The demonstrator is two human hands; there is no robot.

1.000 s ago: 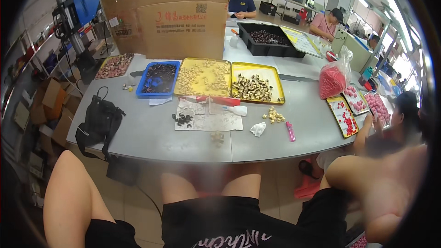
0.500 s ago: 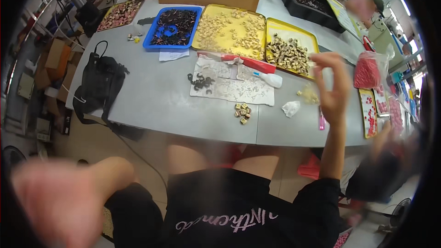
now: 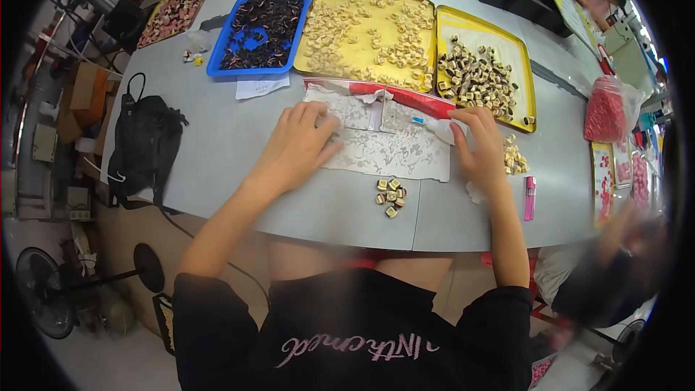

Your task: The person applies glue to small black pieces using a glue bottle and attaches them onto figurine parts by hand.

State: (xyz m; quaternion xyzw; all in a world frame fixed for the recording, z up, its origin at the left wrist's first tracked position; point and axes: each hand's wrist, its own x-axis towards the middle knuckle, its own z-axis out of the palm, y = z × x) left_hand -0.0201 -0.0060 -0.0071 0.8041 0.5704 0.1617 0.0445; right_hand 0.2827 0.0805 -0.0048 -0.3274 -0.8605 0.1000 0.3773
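My left hand (image 3: pixel 297 144) lies palm down, fingers apart, on the left edge of a patterned white sheet (image 3: pixel 384 146) spread on the grey table (image 3: pixel 217 152). My right hand (image 3: pixel 479 146) rests on the sheet's right edge, fingers spread, beside a red-edged packet (image 3: pixel 413 100). A small cluster of square beige and dark pieces (image 3: pixel 389 195) sits just in front of the sheet. Another little pile of beige pieces (image 3: pixel 513 156) lies right of my right hand.
Behind the sheet stand a blue tray of dark pieces (image 3: pixel 259 25) and two yellow trays of beige pieces (image 3: pixel 365 25) (image 3: pixel 483 72). A black bag (image 3: pixel 145 141) lies at left, a pink lighter (image 3: pixel 529 198) and a red-filled bag (image 3: pixel 607 110) at right. Another person sits at right.
The view has dropped closer to the table. Both my hands, raised and blurred before, have come down flat onto the patterned sheet.
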